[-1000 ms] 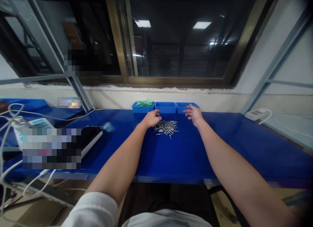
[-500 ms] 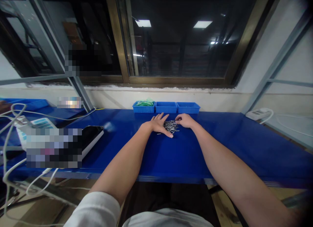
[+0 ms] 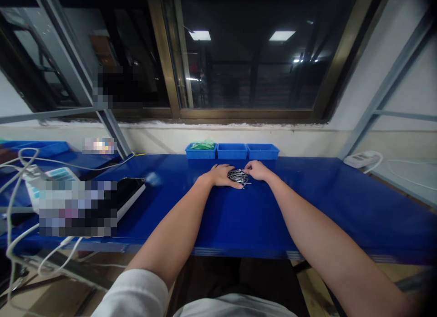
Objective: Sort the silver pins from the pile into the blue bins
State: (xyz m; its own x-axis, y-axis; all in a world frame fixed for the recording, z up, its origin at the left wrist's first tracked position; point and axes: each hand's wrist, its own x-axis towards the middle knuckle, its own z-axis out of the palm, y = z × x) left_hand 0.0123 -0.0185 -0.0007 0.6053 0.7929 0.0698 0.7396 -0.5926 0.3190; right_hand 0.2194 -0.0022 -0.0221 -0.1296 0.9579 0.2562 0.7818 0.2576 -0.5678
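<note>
A small heap of thin, shiny metal pieces [image 3: 238,176], like nails or pins, lies on the blue tabletop [image 3: 239,217]. Along its left side rests my left hand [image 3: 221,175], thumb apart from the stretched fingers, curving around the heap's far and near edges. My right hand [image 3: 256,170] is at the heap's right edge, thumb and fingertips pinched together. Whatever may be between those fingertips is too small to make out.
Three blue bins stand in a row by the wall; the left bin [image 3: 200,151] holds green plastic packaging, beside the middle bin [image 3: 232,151] and right bin [image 3: 262,151]. A dark-screened device [image 3: 131,189] and white cables lie left, a power strip [image 3: 362,159] right.
My left hand's fingers have drawn closer together around the heap, which looks more compact. My right hand stays pinched at its right edge, shifted slightly.
</note>
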